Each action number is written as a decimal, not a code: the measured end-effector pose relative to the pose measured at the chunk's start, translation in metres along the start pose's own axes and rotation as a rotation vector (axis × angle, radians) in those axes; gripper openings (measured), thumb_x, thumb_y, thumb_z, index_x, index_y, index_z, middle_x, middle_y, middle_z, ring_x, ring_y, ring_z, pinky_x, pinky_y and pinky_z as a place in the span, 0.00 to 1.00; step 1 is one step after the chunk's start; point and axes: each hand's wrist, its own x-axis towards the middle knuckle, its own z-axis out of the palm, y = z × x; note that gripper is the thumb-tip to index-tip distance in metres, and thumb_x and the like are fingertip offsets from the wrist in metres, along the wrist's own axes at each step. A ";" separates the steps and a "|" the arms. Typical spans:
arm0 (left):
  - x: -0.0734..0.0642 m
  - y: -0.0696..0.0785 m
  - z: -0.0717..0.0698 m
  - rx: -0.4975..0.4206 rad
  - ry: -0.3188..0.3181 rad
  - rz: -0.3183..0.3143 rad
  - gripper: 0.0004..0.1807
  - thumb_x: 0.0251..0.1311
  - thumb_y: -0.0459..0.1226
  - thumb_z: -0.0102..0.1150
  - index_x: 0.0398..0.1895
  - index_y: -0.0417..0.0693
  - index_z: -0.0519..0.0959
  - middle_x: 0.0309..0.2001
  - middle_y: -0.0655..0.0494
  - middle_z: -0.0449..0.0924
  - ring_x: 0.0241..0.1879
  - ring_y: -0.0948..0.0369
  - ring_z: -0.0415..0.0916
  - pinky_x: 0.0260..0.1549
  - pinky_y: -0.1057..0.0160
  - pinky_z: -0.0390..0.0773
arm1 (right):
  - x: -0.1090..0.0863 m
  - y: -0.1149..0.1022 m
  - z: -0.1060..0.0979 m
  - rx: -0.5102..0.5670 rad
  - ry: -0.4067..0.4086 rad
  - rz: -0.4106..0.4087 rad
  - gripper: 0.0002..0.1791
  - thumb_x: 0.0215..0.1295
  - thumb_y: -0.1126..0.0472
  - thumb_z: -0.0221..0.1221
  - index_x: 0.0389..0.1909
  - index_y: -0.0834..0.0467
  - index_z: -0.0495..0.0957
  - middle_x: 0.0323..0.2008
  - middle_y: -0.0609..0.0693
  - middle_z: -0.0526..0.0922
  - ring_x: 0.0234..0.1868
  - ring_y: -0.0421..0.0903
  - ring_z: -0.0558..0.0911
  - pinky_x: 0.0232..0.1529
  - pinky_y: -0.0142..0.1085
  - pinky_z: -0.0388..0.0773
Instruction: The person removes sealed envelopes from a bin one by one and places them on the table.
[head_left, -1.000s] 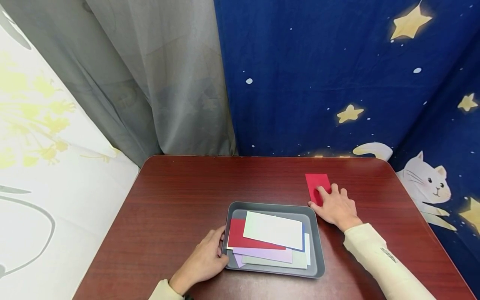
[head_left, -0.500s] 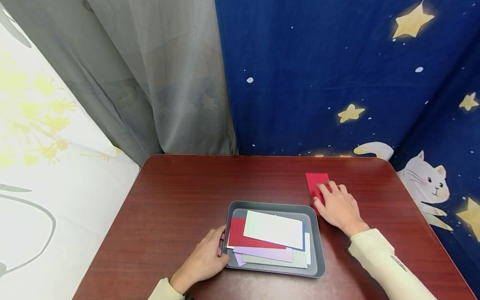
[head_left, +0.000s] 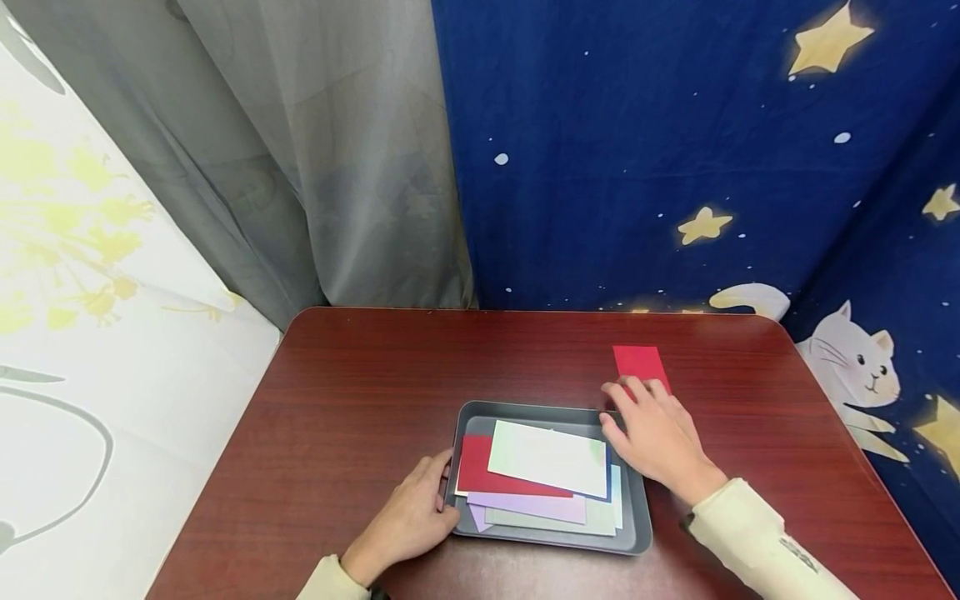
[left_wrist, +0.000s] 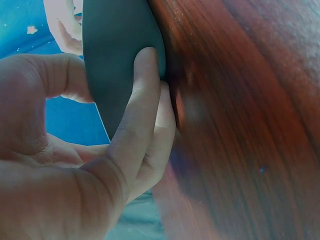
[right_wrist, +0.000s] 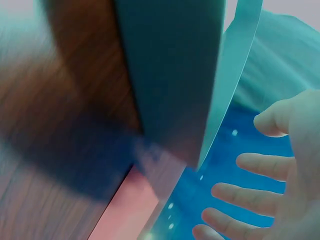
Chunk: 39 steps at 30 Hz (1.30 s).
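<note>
A grey tray (head_left: pixel 639 517) lies on the table with several coloured paper cards in it. On top is a white card (head_left: pixel 551 457), over a red card (head_left: pixel 472 468); a purple card (head_left: pixel 525 507) and a grey-green one (head_left: pixel 555 523) show below. My left hand (head_left: pixel 405 518) grips the tray's left side, fingers against its outer wall (left_wrist: pixel 117 45) and thumb at the rim. Over the tray's far right corner hovers my right hand (head_left: pixel 660 433), fingers spread and holding nothing. Behind it a separate red card (head_left: pixel 640 361) lies on the table, its near part hidden by the hand.
The dark red wooden table (head_left: pixel 360 400) reaches back to a grey curtain (head_left: pixel 375 167) and a blue curtain with stars (head_left: pixel 600 208). A white patterned cloth (head_left: pixel 112 417) hangs at the left.
My right hand has come off the red card and moved left, over the tray's corner. The red card stays on the table. The left hand and tray have not moved.
</note>
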 end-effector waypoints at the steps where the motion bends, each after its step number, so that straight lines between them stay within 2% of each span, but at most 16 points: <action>1: 0.000 0.000 0.000 0.000 -0.001 0.000 0.43 0.49 0.29 0.70 0.75 0.35 0.72 0.50 0.53 0.77 0.33 0.67 0.74 0.35 0.63 0.77 | -0.001 -0.003 0.001 -0.003 0.001 -0.014 0.28 0.70 0.50 0.66 0.66 0.59 0.82 0.61 0.63 0.82 0.58 0.64 0.79 0.47 0.59 0.84; 6: 0.000 -0.001 0.001 -0.005 -0.005 0.003 0.44 0.49 0.29 0.70 0.75 0.35 0.72 0.49 0.53 0.77 0.33 0.67 0.74 0.35 0.63 0.76 | -0.005 -0.020 0.002 -0.017 -0.006 -0.090 0.28 0.69 0.49 0.67 0.65 0.58 0.83 0.61 0.60 0.83 0.57 0.61 0.79 0.46 0.55 0.84; 10: 0.000 -0.001 0.001 -0.007 -0.004 0.004 0.43 0.49 0.29 0.70 0.75 0.35 0.72 0.49 0.53 0.77 0.33 0.68 0.74 0.35 0.63 0.76 | -0.007 -0.033 0.003 -0.023 -0.021 -0.175 0.26 0.69 0.48 0.68 0.64 0.56 0.84 0.60 0.58 0.84 0.58 0.59 0.81 0.49 0.53 0.85; 15: 0.000 -0.002 0.000 -0.011 -0.004 0.004 0.44 0.49 0.29 0.70 0.75 0.35 0.72 0.50 0.52 0.77 0.32 0.69 0.73 0.34 0.63 0.76 | -0.008 -0.045 0.006 -0.012 -0.076 -0.298 0.26 0.70 0.48 0.70 0.65 0.55 0.84 0.61 0.55 0.84 0.60 0.56 0.82 0.55 0.53 0.84; 18: 0.000 -0.002 0.000 -0.010 -0.006 0.001 0.44 0.49 0.29 0.71 0.76 0.35 0.72 0.50 0.52 0.77 0.32 0.69 0.73 0.34 0.63 0.76 | -0.010 -0.049 0.008 -0.009 -0.126 -0.342 0.28 0.70 0.47 0.70 0.67 0.53 0.84 0.63 0.55 0.84 0.61 0.56 0.83 0.58 0.54 0.84; 23: 0.000 -0.001 0.000 -0.011 -0.014 -0.004 0.43 0.50 0.29 0.70 0.76 0.35 0.72 0.49 0.53 0.76 0.32 0.69 0.73 0.34 0.63 0.76 | -0.012 -0.052 0.012 0.000 -0.213 -0.337 0.31 0.69 0.45 0.69 0.71 0.49 0.82 0.69 0.60 0.81 0.65 0.63 0.82 0.57 0.59 0.84; 29: 0.000 -0.002 0.000 -0.024 -0.013 0.004 0.45 0.49 0.29 0.70 0.76 0.35 0.71 0.50 0.52 0.76 0.32 0.70 0.72 0.33 0.63 0.76 | -0.013 -0.052 0.016 0.010 -0.285 -0.327 0.33 0.66 0.43 0.72 0.71 0.44 0.83 0.73 0.64 0.77 0.68 0.68 0.80 0.54 0.66 0.83; 34: 0.000 -0.002 0.000 -0.021 -0.013 0.002 0.45 0.49 0.29 0.70 0.76 0.34 0.71 0.50 0.52 0.77 0.32 0.70 0.72 0.33 0.63 0.76 | -0.012 -0.052 0.018 0.016 -0.302 -0.352 0.32 0.64 0.43 0.73 0.70 0.44 0.84 0.73 0.66 0.76 0.68 0.69 0.79 0.55 0.69 0.81; 39: 0.000 -0.002 -0.001 -0.032 -0.011 0.004 0.45 0.49 0.29 0.71 0.77 0.34 0.71 0.51 0.52 0.77 0.32 0.70 0.73 0.33 0.63 0.76 | -0.012 -0.052 0.018 0.024 -0.296 -0.374 0.32 0.63 0.45 0.75 0.69 0.43 0.84 0.72 0.67 0.76 0.67 0.70 0.81 0.55 0.69 0.82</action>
